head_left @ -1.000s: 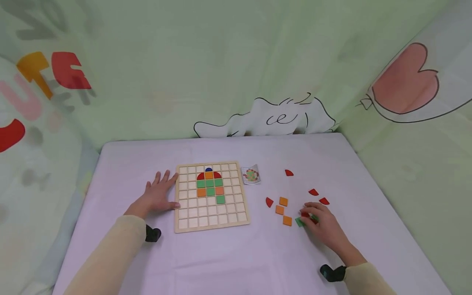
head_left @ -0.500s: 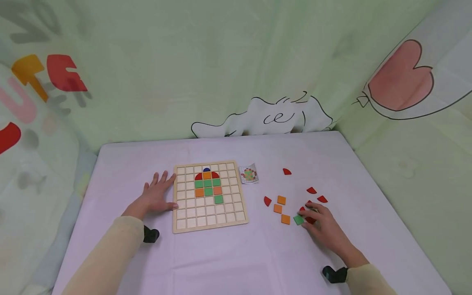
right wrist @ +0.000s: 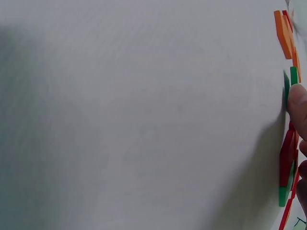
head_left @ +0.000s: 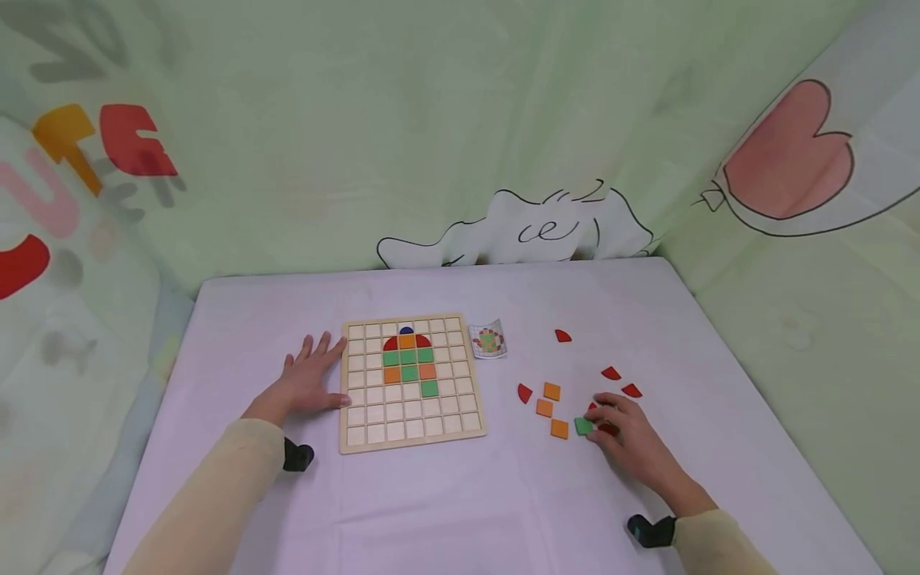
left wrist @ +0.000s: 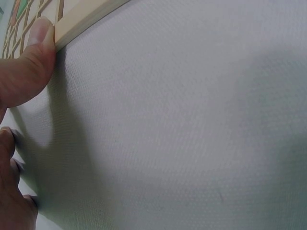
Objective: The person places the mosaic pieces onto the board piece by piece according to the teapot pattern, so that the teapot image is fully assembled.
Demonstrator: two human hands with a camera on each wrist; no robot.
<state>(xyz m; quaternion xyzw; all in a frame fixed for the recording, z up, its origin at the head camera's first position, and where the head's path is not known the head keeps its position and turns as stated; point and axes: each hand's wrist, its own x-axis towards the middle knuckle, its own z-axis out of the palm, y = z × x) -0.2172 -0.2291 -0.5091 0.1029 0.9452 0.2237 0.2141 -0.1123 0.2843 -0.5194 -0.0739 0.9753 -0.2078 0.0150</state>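
Observation:
My left hand (head_left: 307, 379) lies with spread fingers along the left side of a wooden grid board (head_left: 449, 411). Its thumb (left wrist: 36, 57) rests on the board's rim in the left wrist view. Coloured tiles in the grid include a blue piece (head_left: 406, 330), an orange square (head_left: 406, 342) and a lone lower green square (head_left: 429, 388). On the right, my right hand (head_left: 632, 439) pinches a loose green square tile (head_left: 584, 426) at the table; the thumb is against it in the right wrist view. Red pieces (right wrist: 287, 158) and another green tile (right wrist: 282, 196) lie under that hand, partly hidden.
A small picture card (head_left: 489, 340) stands beside the board's right edge. Loose orange squares (head_left: 545, 407) and red quarter-round tiles (head_left: 563, 335) are scattered between the card and my right hand. The cloth-covered table (head_left: 431, 511) meets fabric walls at the back and sides.
The green tile has turned slightly and shifted a little away from me, and more of it shows beside my right thumb. My left hand has stayed at the board's edge.

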